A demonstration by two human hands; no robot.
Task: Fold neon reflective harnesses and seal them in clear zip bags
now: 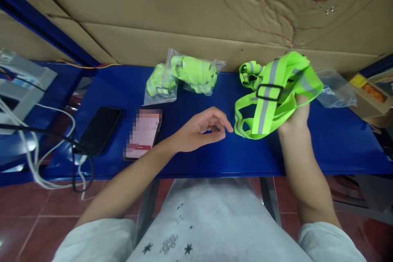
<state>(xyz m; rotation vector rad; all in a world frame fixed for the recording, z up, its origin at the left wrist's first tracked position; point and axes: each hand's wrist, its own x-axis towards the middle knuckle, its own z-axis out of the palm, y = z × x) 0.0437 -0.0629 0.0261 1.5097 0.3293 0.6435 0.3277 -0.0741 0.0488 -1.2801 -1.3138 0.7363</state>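
Note:
A neon green reflective strap harness (264, 114) with silver stripes hangs in loops from my right hand (294, 116). Its black slide buckle (269, 92) faces me. The fabric covers most of my right fingers, which are closed around the bundle. My left hand (211, 127) is just left of the lower loops, fingers loosely curved and apart, holding nothing. Whether its fingertip touches the strap I cannot tell. Behind the held harness, a rolled section of the same green strap (250, 71) shows; whether it is joined to the harness is unclear.
Two clear bags of green straps, a left one (161, 84) and a right one (198, 74), lie at the back of the blue table (196, 163). Two phones, one dark (100, 129) and one lit (144, 131), lie left near cables (38, 159). An empty plastic bag (334, 90) and cardboard box (373, 98) are right.

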